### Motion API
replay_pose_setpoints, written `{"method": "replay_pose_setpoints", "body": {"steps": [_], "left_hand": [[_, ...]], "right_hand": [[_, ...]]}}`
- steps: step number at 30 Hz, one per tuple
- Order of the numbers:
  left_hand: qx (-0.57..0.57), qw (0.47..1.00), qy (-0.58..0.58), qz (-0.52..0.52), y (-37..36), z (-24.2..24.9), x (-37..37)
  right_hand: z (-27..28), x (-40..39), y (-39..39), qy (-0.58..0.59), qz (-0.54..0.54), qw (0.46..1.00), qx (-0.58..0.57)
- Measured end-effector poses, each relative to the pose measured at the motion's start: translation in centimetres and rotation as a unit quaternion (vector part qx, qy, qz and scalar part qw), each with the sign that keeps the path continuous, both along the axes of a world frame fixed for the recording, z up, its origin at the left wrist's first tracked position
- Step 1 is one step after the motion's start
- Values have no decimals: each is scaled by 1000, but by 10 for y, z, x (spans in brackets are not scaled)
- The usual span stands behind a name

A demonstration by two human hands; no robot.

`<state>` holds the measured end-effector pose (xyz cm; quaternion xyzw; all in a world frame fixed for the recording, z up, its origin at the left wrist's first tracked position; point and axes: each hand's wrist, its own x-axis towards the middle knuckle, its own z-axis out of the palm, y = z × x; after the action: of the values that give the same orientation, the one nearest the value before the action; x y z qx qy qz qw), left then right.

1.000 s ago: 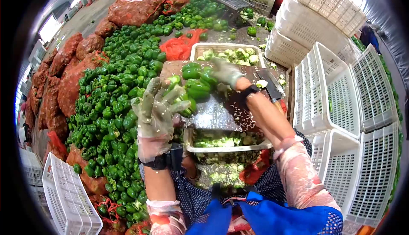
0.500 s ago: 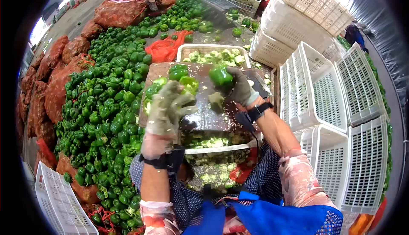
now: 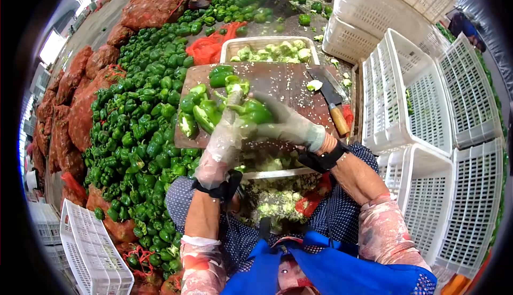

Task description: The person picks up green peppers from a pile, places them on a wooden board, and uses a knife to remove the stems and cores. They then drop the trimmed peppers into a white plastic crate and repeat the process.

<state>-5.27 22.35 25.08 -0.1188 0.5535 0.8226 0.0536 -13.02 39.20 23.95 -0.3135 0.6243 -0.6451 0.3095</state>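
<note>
Over a dark wooden board [image 3: 288,86], a green bell pepper [image 3: 257,112] is held between my two gloved hands. My right hand [image 3: 293,123] is wrapped round its right side, slightly blurred. My left hand [image 3: 227,137] closes against its left side, its fingers partly hidden. Cut and opened green peppers [image 3: 206,114] lie on the board to the left, among scattered pale seeds. On the board's right side rests a knife with a broad dark blade and a wooden handle [image 3: 338,119]. A pale pepper core [image 3: 314,85] lies beside the blade.
A white crate [image 3: 228,51] of pepper cores stands beyond the board; another container [image 3: 278,174] is below its near edge. Whole green peppers [image 3: 139,113] are heaped left, with red mesh sacks [image 3: 72,76] behind. White plastic crates [image 3: 382,100] are stacked on the right.
The right hand has brought the pepper left and down to meet the left hand, which has closed against it. The knife, hidden before behind the right hand, now shows on the board.
</note>
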Motion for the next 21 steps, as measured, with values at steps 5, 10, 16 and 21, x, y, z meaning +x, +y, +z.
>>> {"method": "replay_pose_setpoints", "body": {"steps": [5,10,16,21], "left_hand": [[101,995,6,19,5,-6,-3],[8,998,40,57,2,-11,-3],[38,999,8,-19,-2,-5,3],[98,991,89,-32,-5,6,2]], "right_hand": [[-4,3,4,-5,-56,998,-26],[-9,0,5,-8,-90,996,-4],[7,6,5,-68,-58,996,-22],[2,2,3,-225,-123,951,-171]]}}
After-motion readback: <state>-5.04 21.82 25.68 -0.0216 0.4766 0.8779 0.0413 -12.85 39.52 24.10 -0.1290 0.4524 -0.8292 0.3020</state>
